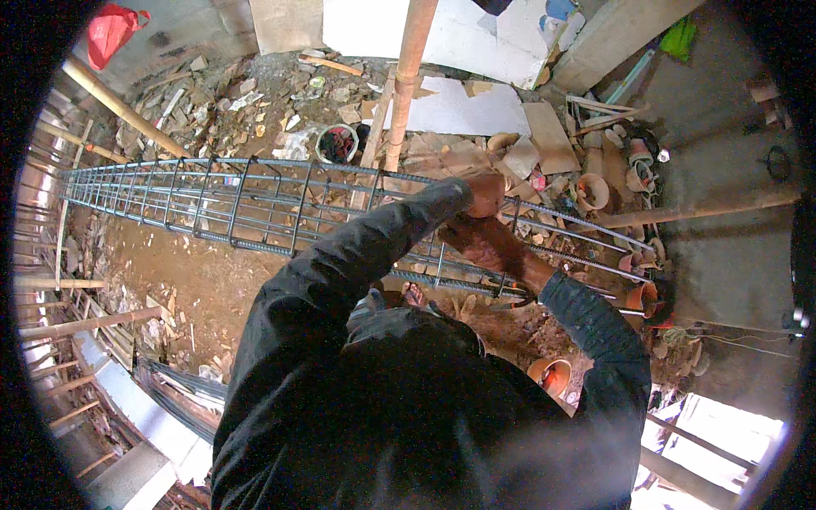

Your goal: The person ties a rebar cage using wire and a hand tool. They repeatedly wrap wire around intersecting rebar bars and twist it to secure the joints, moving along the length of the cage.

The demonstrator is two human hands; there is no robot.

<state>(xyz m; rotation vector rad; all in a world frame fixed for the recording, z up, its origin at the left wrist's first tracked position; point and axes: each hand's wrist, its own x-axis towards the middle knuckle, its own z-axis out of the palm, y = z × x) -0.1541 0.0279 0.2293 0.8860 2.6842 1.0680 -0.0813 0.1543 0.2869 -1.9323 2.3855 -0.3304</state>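
Observation:
A long cage of steel rebar [242,204] runs across the view at about waist height, with square stirrups [299,208] spaced along its bars. Both my hands are together over its right part. My left hand [486,195] is at the far top bar, its fingers closed and somewhat blurred. Just below it, my right hand [486,242] reaches in from the right with fingers curled near the same bar. What either hand grips is hidden. A dark curved piece [520,299] shows at the near bar below my right wrist; its kind is unclear.
A bamboo pole [406,93] stands upright behind the cage, and another [127,106] slants at left. Rubble and a bucket [337,143] lie beyond. White boards [476,106] rest at the back. Orange pots [592,192] stand right, by a grey wall [722,272]. An orange bucket [550,376] sits near my right elbow.

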